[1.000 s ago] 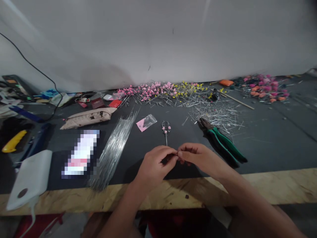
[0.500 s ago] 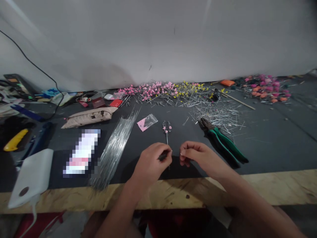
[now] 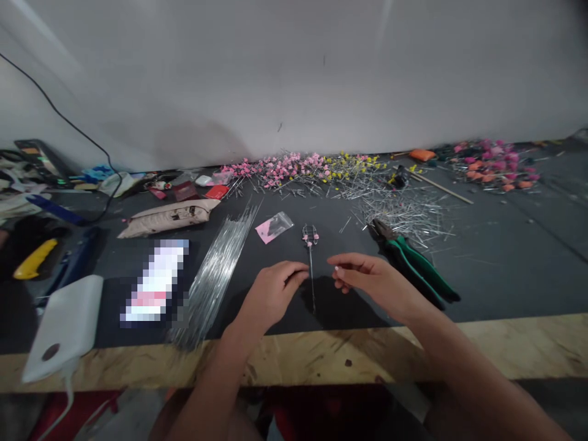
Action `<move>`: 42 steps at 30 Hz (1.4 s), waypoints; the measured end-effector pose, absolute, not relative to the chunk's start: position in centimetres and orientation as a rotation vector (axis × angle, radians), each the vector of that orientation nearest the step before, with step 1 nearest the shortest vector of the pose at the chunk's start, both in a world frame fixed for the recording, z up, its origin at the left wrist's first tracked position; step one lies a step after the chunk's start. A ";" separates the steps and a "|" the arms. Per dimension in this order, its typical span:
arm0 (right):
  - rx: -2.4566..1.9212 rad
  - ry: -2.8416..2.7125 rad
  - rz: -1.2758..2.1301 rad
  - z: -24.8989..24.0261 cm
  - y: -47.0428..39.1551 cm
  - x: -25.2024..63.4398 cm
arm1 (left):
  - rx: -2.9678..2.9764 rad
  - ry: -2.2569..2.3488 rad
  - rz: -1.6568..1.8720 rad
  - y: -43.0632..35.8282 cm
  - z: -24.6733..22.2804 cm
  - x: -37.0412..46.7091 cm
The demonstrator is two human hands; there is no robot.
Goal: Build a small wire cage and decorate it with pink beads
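On the dark mat lies a small wire flower frame (image 3: 310,236) with pink bits on its rounded head. Its thin wire stem (image 3: 313,288) points toward me. Just left of that stem is my left hand (image 3: 273,294), fingers loosely bent with nothing visible in them; whether a fingertip touches the stem is unclear. To the right of the stem, my right hand (image 3: 372,282) has its index finger stretched out and its thumb bent in. A tiny pale spot shows at the thumb tip, too small to name. A small clear bag (image 3: 274,227) with pink material lies beyond my left hand.
Green-handled pliers (image 3: 416,263) lie right of my right hand. A bundle of straight wires (image 3: 215,269) and a lit phone (image 3: 156,282) lie left, beside a white power bank (image 3: 64,327). Pink wire flowers (image 3: 289,168) and loose wires (image 3: 404,211) line the back.
My left hand has drawn back to the left, uncovering the lower stem. My right hand has risen slightly and its index finger has stretched out. The wire flower frame stays in place.
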State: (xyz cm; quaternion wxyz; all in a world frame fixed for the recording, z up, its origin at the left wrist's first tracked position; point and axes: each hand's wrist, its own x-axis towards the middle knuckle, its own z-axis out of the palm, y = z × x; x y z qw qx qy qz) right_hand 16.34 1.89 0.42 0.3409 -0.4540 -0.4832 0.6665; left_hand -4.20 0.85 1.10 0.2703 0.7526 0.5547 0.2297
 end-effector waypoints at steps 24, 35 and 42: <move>-1.206 -1.399 1.688 0.3 2.0 16.4 | 1.922 1.565 0.651 1.0 1.3 -4.9; -1.272 -1.413 1.626 -0.5 2.4 16.5 | 1.936 1.603 0.647 1.7 1.1 -5.6; -1.291 -1.405 1.606 -1.7 3.2 16.4 | 1.954 1.592 0.580 2.7 0.2 -6.3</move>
